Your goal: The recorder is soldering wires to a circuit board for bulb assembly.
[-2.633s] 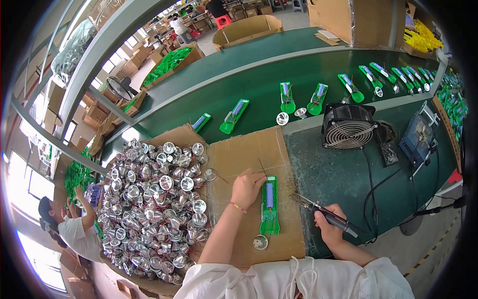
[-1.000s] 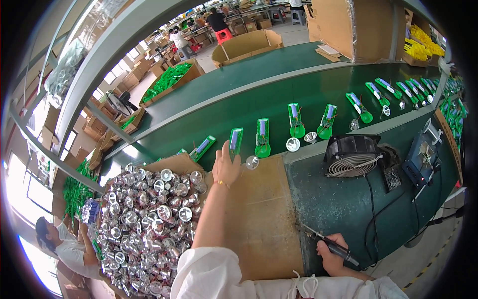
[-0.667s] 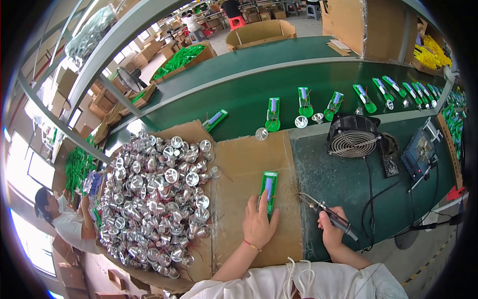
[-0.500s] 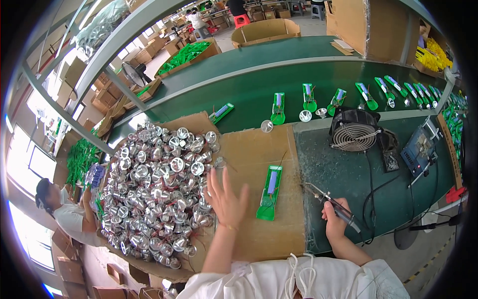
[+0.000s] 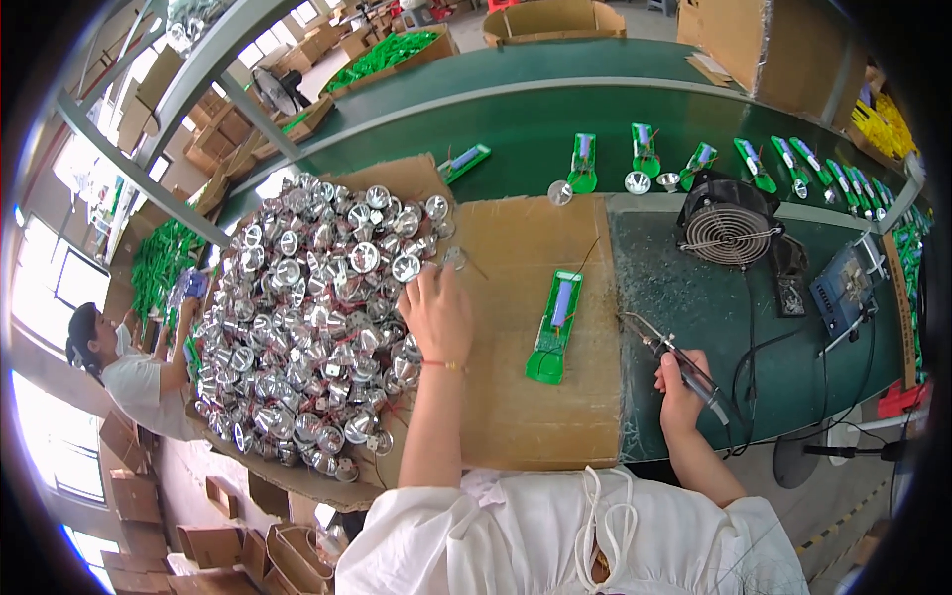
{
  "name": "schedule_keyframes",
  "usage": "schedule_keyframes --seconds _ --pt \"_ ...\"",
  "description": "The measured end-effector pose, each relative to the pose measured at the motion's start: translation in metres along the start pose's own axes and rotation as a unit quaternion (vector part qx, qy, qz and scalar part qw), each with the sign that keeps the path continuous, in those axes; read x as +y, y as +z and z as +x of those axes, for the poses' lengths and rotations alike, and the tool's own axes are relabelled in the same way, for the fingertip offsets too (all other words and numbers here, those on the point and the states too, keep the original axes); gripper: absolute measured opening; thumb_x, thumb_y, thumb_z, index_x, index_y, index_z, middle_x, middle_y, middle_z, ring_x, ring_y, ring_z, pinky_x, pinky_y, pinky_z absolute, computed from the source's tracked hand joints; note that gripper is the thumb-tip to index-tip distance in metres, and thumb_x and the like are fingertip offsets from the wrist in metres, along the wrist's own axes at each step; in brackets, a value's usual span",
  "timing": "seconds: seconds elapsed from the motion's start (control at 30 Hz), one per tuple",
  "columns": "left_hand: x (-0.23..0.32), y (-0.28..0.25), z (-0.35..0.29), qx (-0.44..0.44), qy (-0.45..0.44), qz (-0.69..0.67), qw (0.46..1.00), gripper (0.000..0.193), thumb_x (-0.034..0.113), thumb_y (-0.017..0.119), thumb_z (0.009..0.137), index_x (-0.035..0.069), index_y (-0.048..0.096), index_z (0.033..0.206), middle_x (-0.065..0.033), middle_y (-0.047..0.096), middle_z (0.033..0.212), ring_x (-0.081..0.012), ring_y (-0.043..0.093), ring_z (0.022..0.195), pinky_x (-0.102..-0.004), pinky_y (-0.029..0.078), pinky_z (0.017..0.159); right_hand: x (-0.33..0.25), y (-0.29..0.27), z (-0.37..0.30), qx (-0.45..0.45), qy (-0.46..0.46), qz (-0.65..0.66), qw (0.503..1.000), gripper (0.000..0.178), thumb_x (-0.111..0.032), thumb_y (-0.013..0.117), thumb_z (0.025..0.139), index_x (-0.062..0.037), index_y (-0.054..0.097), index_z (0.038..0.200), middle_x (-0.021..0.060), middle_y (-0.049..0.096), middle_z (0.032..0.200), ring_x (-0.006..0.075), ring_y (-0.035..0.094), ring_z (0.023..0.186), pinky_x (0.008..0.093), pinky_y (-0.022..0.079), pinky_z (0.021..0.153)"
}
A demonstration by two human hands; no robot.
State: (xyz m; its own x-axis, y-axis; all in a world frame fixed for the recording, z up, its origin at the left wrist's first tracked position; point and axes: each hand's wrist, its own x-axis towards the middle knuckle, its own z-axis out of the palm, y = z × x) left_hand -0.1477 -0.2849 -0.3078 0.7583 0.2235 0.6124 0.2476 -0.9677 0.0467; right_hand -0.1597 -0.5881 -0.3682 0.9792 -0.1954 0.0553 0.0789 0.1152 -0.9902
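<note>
My left hand [image 5: 437,315] is at the right edge of a heap of shiny lamp reflectors [image 5: 307,327] with red wires. Its fingers are bent together beside a reflector cup [image 5: 406,268]; what they pinch, if anything, is hidden. My right hand [image 5: 681,395] is closed around the handle of a soldering iron [image 5: 698,383], its thin tip pointing up and left. Between the hands, a green plastic housing [image 5: 546,364] lies on the cardboard sheet [image 5: 496,416]. It holds a bluish-purple battery cell [image 5: 563,303], and a thin wire rises from its far end.
Several green housings [image 5: 583,164], some with reflectors beside them, line the green belt beyond. At right stand a fan with a round grille [image 5: 729,235], a blue device [image 5: 841,297] and trailing black cables [image 5: 751,367]. A co-worker [image 5: 149,362] is at far left, by green parts.
My left hand has gone from spread fingers to bent ones at the heap's edge. My right hand keeps its hold on the soldering iron. The whole view has shifted.
</note>
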Motion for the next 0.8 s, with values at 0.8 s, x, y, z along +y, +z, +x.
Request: schedule_keyframes --seconds 0.8 --pt "0.052 -0.01 -0.027 -0.192 -0.118 -0.361 0.905 0.014 0.018 0.064 0.076 0.004 0.064 0.074 -0.0117 0.063 0.065 -0.0264 0.062 0.06 -0.0336 0.048 0.055 -0.001 -0.001 -0.005 -0.034 -0.014 -0.023 0.999 0.016 -0.011 0.06 0.082 -0.0024 0.047 0.08 0.006 0.054 0.062 0.0083 0.048 0.05 0.0205 0.04 0.046"
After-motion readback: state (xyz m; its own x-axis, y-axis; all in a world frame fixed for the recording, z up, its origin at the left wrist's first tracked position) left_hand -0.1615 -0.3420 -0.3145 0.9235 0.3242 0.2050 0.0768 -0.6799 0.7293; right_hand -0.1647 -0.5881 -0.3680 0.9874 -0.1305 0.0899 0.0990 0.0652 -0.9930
